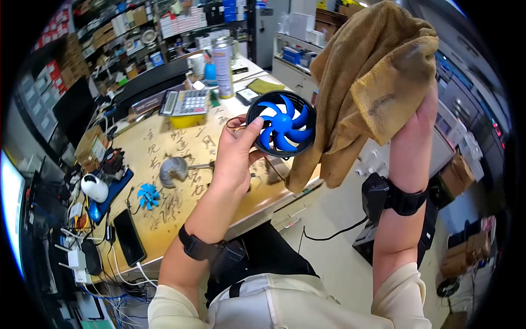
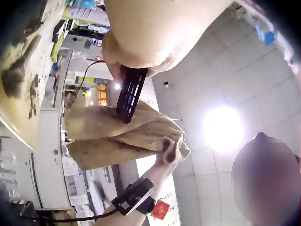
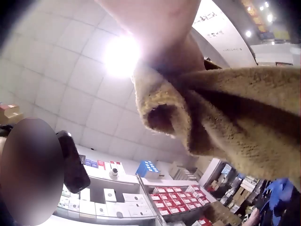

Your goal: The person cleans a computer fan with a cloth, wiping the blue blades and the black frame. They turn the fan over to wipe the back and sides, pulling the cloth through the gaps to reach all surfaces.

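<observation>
A round black fan with blue blades (image 1: 282,123) is held up over the desk's front edge. My left hand (image 1: 236,151) pinches its left rim, thumb on the front. In the left wrist view the fan's black frame (image 2: 131,94) appears edge-on, below the left hand (image 2: 115,59). A brown cloth (image 1: 372,88) hangs from my raised right hand (image 1: 419,112), its lower folds beside the fan's right rim; whether they touch, I cannot tell. Cloth folds (image 3: 225,117) cover most of the right hand's fingers, and a blue blade (image 3: 277,200) shows at the lower right.
On the wooden desk (image 1: 181,142) lie a loose blue fan wheel (image 1: 148,196), a grey curved part (image 1: 174,171), a phone (image 1: 130,237) and a calculator (image 1: 186,102). A spray can (image 1: 223,68) stands at the back. Cables (image 1: 118,274) crowd the left front.
</observation>
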`<state>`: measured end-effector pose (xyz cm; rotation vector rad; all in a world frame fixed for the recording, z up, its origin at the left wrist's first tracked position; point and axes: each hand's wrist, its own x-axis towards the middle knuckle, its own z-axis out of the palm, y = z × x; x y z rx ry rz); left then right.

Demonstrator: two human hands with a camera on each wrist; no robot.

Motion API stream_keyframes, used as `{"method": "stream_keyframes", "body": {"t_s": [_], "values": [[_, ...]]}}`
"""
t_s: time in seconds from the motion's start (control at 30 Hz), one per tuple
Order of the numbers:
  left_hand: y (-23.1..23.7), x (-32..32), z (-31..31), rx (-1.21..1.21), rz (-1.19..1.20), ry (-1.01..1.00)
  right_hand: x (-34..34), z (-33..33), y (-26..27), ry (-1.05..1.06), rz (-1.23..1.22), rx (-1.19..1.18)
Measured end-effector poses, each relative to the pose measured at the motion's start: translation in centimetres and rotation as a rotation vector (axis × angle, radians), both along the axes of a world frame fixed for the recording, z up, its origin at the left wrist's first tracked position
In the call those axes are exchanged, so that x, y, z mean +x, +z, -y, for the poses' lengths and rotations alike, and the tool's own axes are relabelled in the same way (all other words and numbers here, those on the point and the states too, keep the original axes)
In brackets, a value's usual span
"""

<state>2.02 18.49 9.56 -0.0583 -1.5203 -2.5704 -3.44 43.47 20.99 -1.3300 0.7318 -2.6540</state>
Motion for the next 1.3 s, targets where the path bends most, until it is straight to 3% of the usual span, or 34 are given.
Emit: {"method": "stream_keyframes", "body": {"t_s": [0.17, 0.33, 0.53, 0.6, 0.7, 0.73, 0.8, 0.9, 1.0, 1.03, 1.17, 1.2, 1.3], "values": [[-0.3, 1.2, -6.5, -0.053, -0.053, -0.109, 8.5, -7.1, -4.7, -0.309, 0.026, -0.088], [-3.2, 2.4, -12.0, -0.087, -0.117, -0.210, 15.3, -11.0, -11.5, -0.769, 0.125, -0.089], [-8.1, 2.2, -17.2, -0.223, -0.053, -0.337, 17.6, -10.6, -21.8, -1.268, 0.353, 0.165], [-10.0, 1.8, -18.5, -0.249, -0.072, -0.354, 16.6, -10.2, -23.9, -1.221, 0.450, 0.220], [-13.0, 0.7, -20.2, -0.340, -0.120, -0.431, 12.8, -10.2, -24.4, -0.779, 0.691, 0.104], [-13.7, 0.4, -20.7, -0.402, -0.137, -0.457, 12.2, -10.6, -25.9, -0.888, 0.640, 0.349], [-14.3, 0.2, -21.1, -0.436, -0.138, -0.476, 10.9, -10.2, -27.6, -0.946, 0.775, 0.247], [-15.1, 0.1, -21.4, -0.499, -0.155, -0.507, 9.2, -10.5, -29.8, -1.117, 0.765, 0.393], [-15.9, -0.5, -21.4, -0.361, -0.110, -0.636, 8.2, -10.8, -31.1, -1.140, 0.783, 0.538], [-16.5, -0.8, -20.9, -0.412, -0.056, -0.739, 7.9, -10.7, -31.3, -1.131, 0.752, 0.537], [-17.0, -1.7, -21.3, -0.900, -0.489, -0.737, 7.8, -11.3, -30.9, -0.749, 1.078, 0.394], [-16.6, -1.6, -21.7, -0.982, -0.454, -0.719, 8.0, -11.7, -30.0, -0.699, 1.136, 0.419], [-17.2, -2.0, -22.6, -1.111, -0.439, -0.490, 10.5, -11.3, -31.3, -0.428, 1.170, 0.187]]}}
